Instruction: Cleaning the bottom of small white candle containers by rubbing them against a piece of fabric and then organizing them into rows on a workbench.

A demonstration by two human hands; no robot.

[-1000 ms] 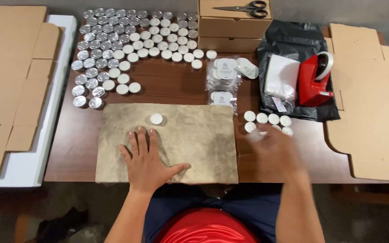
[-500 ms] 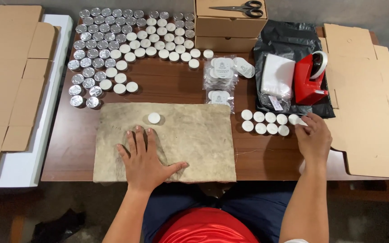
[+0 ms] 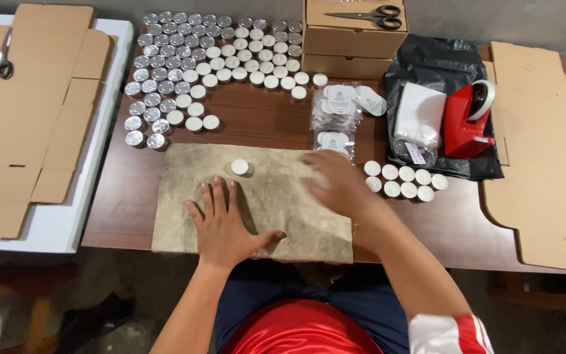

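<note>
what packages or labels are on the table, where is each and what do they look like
Closed cardboard boxes: far edge, stacked, brown, scissors on top.
Clear bags of round labels: centre, in front of the boxes, white discs with dark print.
Black plastic bag: right of centre, crumpled, under a red tape dispenser.
Flat cardboard blanks: right edge, brown, unfolded.
Flat cardboard blanks: on the white table at left, brown.

A single head-worn camera looks almost straight down from above the seated person, facing away from their body across the dark brown wooden worktop [image 3: 283, 128]. It sits fairly near: forearms and lap fill the lower edge, the far worktop edge reaches the top, and flat brown cardboard sheets [image 3: 27, 118] flank both sides.
</note>
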